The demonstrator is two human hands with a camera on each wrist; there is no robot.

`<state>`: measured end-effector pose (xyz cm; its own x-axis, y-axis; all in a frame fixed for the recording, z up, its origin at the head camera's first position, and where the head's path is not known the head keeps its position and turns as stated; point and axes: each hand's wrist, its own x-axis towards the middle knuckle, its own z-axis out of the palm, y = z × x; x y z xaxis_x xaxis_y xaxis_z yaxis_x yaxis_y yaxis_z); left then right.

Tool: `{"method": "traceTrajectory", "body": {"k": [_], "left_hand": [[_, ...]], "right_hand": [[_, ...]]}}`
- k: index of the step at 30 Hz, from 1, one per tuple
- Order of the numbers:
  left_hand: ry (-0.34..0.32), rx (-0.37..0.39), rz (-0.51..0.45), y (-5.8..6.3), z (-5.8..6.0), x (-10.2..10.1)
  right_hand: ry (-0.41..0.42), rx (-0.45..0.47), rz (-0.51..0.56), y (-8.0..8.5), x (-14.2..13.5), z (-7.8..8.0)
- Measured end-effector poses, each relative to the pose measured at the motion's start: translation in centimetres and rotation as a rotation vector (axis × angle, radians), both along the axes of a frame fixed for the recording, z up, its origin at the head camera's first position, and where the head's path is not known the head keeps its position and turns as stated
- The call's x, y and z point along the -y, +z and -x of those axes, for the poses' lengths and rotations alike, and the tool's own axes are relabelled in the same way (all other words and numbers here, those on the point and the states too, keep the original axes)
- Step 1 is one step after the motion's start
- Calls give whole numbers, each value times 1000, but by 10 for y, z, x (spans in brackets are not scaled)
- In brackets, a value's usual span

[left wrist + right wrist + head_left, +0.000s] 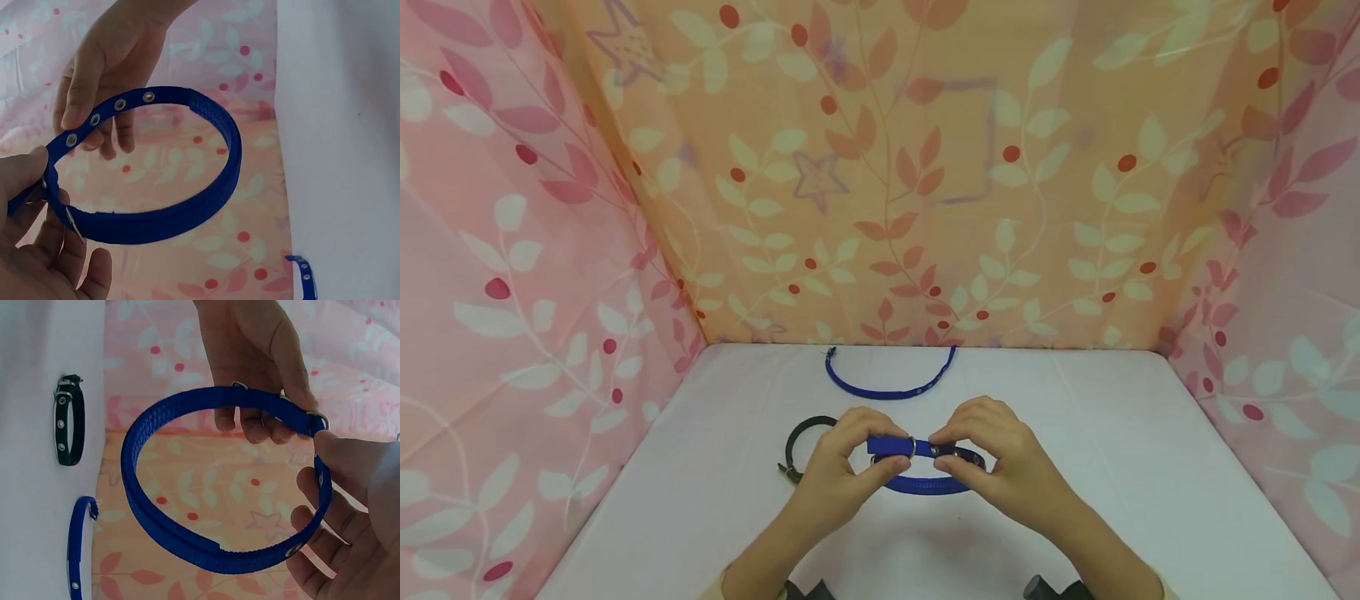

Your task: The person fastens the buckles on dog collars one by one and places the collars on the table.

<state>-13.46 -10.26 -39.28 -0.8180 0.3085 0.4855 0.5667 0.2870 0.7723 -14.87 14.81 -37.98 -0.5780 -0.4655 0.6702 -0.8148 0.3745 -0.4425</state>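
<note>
A blue collar (928, 486) with metal eyelets is bent into a closed loop between my two hands, above the white table. My left hand (842, 458) pinches it by the buckle end, thumb below and fingers above. From the other side, my right hand (1003, 454) pinches the eyelet end of the strap between thumb and fingers. In the left wrist view, a row of eyelets runs along the loop (187, 225), and the strap passes through the metal hardware at the left fingertips. The right wrist view shows a metal ring (320, 419) by the right thumb.
A dark, nearly black collar (61, 428), fastened into a ring, lies on the white table (1112, 467) beside my left hand. Another blue collar (891, 395) lies open in a curve near the back edge. Floral curtains (880, 167) stand behind and at both sides.
</note>
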Motion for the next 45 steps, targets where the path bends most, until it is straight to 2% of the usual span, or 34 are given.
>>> {"method": "traceTrajectory", "body": {"k": [3, 6, 11, 14, 17, 20, 23, 27, 34, 39, 45], "left_hand": [[-8, 39, -6, -1, 0, -2], [25, 51, -27, -1, -1, -3], [113, -47, -37, 0, -2, -2], [140, -73, -38, 0, -3, -1], [130, -71, -42, -2, -4, -3], [103, -72, -46, -4, -5, -6], [95, -59, -54, -5, -6, -8], [131, -41, -53, -2, -7, -7], [253, -22, -61, 8, -8, 1], [229, -25, -125, 11, -6, 4], [173, -10, -92, 8, -8, 2]], "right_hand": [[-16, -12, -9, -3, 5, -1], [-39, -16, -8, -5, 8, -1], [-58, -30, 21, -6, 9, -2], [-54, -8, 34, -6, 10, -3], [-23, -20, 50, -8, 15, -5], [17, -86, 77, -11, 21, -6], [10, -122, 92, -12, 23, -6], [-49, -72, 66, -11, 21, -6], [-113, 35, -2, -6, 14, -6], [-133, 54, -51, -5, 11, -4], [-93, 11, -74, -8, 14, -4]]}}
